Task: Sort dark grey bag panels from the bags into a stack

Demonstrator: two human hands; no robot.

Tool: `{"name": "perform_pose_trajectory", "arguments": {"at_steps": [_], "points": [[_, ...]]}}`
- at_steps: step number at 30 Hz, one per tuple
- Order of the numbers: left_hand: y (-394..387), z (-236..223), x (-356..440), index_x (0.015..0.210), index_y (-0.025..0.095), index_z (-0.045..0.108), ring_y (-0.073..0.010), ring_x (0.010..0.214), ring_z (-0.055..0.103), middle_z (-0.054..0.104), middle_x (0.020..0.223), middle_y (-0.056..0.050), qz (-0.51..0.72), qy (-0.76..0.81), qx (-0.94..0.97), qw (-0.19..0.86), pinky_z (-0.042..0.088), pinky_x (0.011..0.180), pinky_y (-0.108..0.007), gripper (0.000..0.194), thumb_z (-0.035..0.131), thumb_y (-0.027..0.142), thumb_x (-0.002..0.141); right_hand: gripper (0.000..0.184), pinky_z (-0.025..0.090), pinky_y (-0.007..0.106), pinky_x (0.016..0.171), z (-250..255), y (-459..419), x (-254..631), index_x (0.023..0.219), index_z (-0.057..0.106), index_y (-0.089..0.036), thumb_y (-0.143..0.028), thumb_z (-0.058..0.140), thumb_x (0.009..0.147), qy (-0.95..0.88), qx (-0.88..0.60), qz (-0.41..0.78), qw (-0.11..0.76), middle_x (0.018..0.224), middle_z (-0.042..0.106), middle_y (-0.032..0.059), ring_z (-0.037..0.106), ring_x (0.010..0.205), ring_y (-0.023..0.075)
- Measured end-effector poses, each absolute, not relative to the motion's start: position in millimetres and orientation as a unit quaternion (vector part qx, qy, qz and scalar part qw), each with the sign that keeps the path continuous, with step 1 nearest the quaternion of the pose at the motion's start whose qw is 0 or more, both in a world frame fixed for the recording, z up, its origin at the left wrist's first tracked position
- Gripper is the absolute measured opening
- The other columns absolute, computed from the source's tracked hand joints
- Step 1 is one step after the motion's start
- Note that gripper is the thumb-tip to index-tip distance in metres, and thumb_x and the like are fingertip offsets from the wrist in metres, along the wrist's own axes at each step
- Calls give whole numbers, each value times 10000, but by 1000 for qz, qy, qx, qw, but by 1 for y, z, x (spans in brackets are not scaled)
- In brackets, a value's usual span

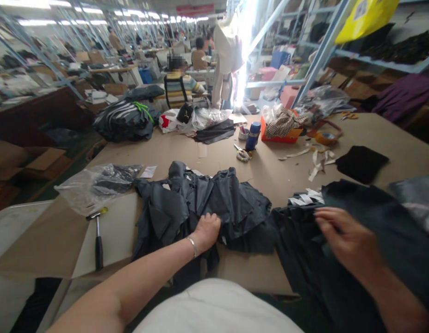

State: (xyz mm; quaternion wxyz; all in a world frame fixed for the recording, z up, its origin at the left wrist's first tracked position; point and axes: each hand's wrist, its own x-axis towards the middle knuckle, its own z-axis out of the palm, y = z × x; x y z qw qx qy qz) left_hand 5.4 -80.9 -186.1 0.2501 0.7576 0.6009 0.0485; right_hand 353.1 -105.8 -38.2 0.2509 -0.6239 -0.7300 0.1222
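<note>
A heap of dark grey garments (200,199) lies crumpled on the table in front of me. My left hand (207,231), with a bracelet at the wrist, is closed on the cloth at the heap's near side. To the right, a stack of dark garments (294,231) spreads over the table's near edge, with white labels (307,198) on top. Over this stack is my right hand (349,238), fingers curled and thumb close to the index fingertip. Whatever lies between those fingertips is too small to make out.
A hammer (98,240) and a clear plastic bag (96,185) lie at left. Further back are scissors (243,155), a blue bottle (253,136), an orange box (282,134) and a tape roll (325,137). A bundle of dark cloth (124,120) sits at the far left corner.
</note>
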Motion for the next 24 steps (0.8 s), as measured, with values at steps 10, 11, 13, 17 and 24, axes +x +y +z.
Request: {"name": "perform_pose_trajectory", "arguments": {"at_steps": [10,11,13,17,24], "points": [[-69,-64,-53,1030,139,600,-155,699,640,667,812,-53,547,482,318,606,539,690,-277,240,574,242,815,576,393,463,1050,-170,-82,181,1309,434,-230,-158,583,757,-780,-494,267,277,1363,420,115,404,1270,260],[-72,-53,-55,1005,142,612,-157,707,649,675,811,-50,580,454,270,621,548,710,-283,230,613,209,784,683,361,479,1078,-172,-81,174,1357,385,-241,-145,619,722,-791,-485,256,270,1422,355,118,338,1322,272],[-77,-32,-56,946,140,627,-154,714,662,685,803,-47,619,431,209,622,559,745,-292,173,615,137,774,800,319,505,1106,-171,-78,160,1398,326,-256,-143,669,685,-809,-463,245,266,1474,275,122,255,1369,289],[-79,-1,-57,910,137,630,-147,685,668,692,782,-44,641,412,159,628,567,776,-321,155,498,82,851,818,312,506,1115,-162,-70,130,1416,275,-260,-197,682,710,-795,-449,265,309,1465,283,127,264,1371,285],[-76,35,-52,991,178,619,-139,726,657,688,868,-19,677,377,151,614,557,790,-321,183,454,161,914,1052,310,520,1105,-161,-90,109,1472,-10,-227,-296,706,704,-775,-405,276,399,1502,174,163,187,1401,307]]}}
